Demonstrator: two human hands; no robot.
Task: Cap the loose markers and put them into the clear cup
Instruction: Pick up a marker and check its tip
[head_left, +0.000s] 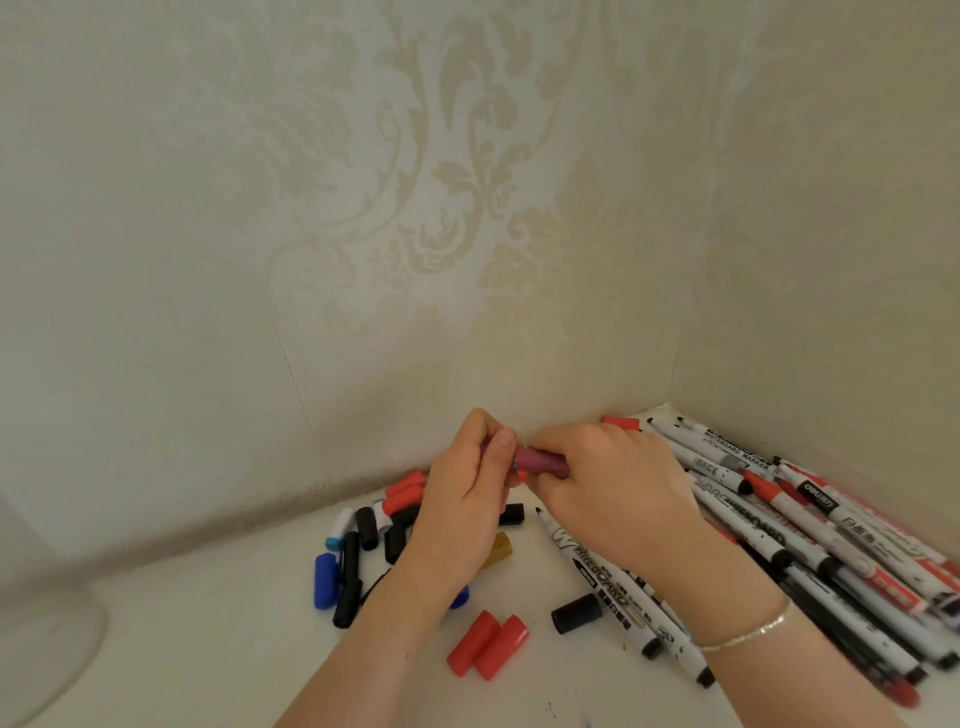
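My left hand (470, 499) and my right hand (613, 483) meet near the wall corner, both closed on one purple marker (540, 460) held level between them; its ends are hidden in my fists. A heap of uncapped whiteboard markers (810, 525) lies to the right, partly under my right forearm. Loose caps lie below my hands: two red caps (488, 644), a black cap (576, 613), a blue cap (326, 581) and several more black and red ones (395, 512). The clear cup (36, 613) stands at the far left edge, faint and see-through.
A white tabletop (218, 649) meets patterned beige walls (467, 208) in a corner just behind my hands. A thin gold bracelet (748, 631) is on my right wrist. A mustard-coloured cap (501, 551) lies beside my left wrist.
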